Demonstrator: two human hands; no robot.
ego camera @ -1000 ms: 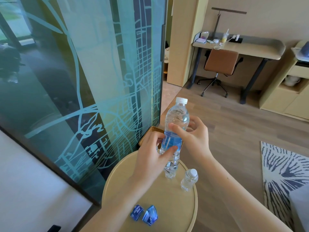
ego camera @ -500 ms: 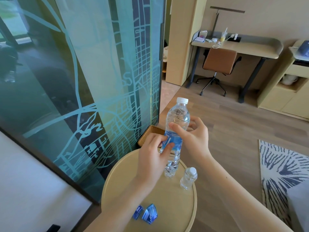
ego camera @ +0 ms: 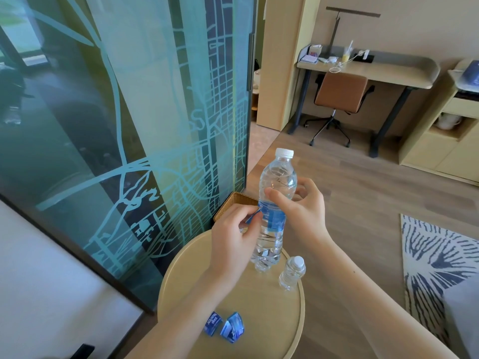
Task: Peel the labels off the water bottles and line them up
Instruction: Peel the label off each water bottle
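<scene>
Whole left side is a big glass panel (ego camera: 155, 125), teal-ish, with a street-map pattern frosted on it and a dark frame along the bottom. The floor (ego camera: 363, 198) is light wood planks. At the far right a pale desk (ego camera: 388, 71) on dark legs sits against a beige wall (ego camera: 414, 27), with a brown swivel chair (ego camera: 340, 92) under it and a thin lamp (ego camera: 336, 29) on top. There's a light-wood cabinet (ego camera: 427, 151) far right and a blue-and-white rug (ego camera: 435, 255) near right. Near centre is a round pale side table (ego camera: 259, 320), with a woven basket (ego camera: 234, 202) just behind it. Soft daylight.
</scene>
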